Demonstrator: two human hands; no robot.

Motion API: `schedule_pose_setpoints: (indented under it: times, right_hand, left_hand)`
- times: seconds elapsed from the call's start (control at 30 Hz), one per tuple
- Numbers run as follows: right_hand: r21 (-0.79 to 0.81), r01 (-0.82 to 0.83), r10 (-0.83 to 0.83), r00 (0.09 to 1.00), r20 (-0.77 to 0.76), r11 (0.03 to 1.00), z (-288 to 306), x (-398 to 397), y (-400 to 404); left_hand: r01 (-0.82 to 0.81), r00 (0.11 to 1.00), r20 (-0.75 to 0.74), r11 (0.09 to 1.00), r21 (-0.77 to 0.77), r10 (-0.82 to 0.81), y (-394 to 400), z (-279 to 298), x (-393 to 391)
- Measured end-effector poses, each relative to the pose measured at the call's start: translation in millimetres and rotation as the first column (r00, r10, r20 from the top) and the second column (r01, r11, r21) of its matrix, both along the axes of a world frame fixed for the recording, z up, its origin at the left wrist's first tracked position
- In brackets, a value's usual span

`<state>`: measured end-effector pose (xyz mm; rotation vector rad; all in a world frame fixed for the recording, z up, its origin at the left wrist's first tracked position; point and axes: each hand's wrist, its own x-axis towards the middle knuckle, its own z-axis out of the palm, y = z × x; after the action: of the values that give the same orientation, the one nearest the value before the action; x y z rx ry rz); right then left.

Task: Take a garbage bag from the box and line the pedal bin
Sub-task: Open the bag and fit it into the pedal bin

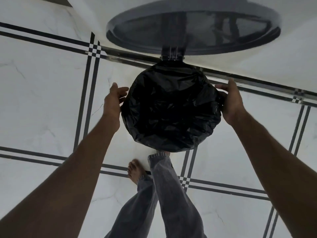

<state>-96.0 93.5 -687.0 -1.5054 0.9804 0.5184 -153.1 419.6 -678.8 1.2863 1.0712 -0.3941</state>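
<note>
The left hand (114, 98) hovers just beside the bin's left rim, its grip loose, fingers relaxed and holding nothing. The black garbage bag (171, 107) is spread over the mouth of the pedal bin (172, 55), whose lid (193, 26) stands raised behind. The right hand (230, 100) grips the bag's right edge, fingers curled on the plastic.

black garbage bag (171, 107); white marble floor (42, 100) with black double lines; grey jeans (171, 194).

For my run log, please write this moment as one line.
bin lid: up | garbage bag: over rim | left hand: open beside bag | right hand: grips bag edge
</note>
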Motion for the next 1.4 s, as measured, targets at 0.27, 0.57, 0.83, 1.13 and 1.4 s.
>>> schedule_pose_setpoints:
  times: [0.27, 0.57, 0.83, 1.13, 1.4]
  right_hand:
    - [-0.116, 0.349, -0.355, 0.934, -0.032, 0.930, 2.9, -84.0, 7.7]
    - [0.325, 0.610, -0.543, 0.792, -0.280, 0.723, 8.4, -161.7, 46.0]
    - [0.372, 0.684, -0.625, 0.728, -0.284, 0.628, -5.3, -157.0, 51.3]
    - [0.450, 0.712, -0.679, 0.683, -0.268, 0.538, -4.0, -168.5, 49.9]
    - [0.430, 0.770, -0.735, 0.613, -0.291, 0.471, -11.7, -169.2, 54.2]
  left_hand:
    - [-0.311, 0.943, -0.032, 0.911, 0.269, 0.332, -12.0, 2.6, -72.0]
    - [-0.478, 0.868, -0.274, 0.848, -0.230, 0.415, -50.6, 14.9, -105.9]
    - [-0.591, 0.805, -0.296, 0.738, -0.326, 0.514, -54.8, 6.7, -100.6]
    - [-0.674, 0.738, -0.247, 0.672, -0.305, 0.628, -62.1, 2.2, -116.2]
    - [-0.665, 0.745, -0.280, 0.638, -0.390, 0.605, -64.2, 2.2, -119.2]
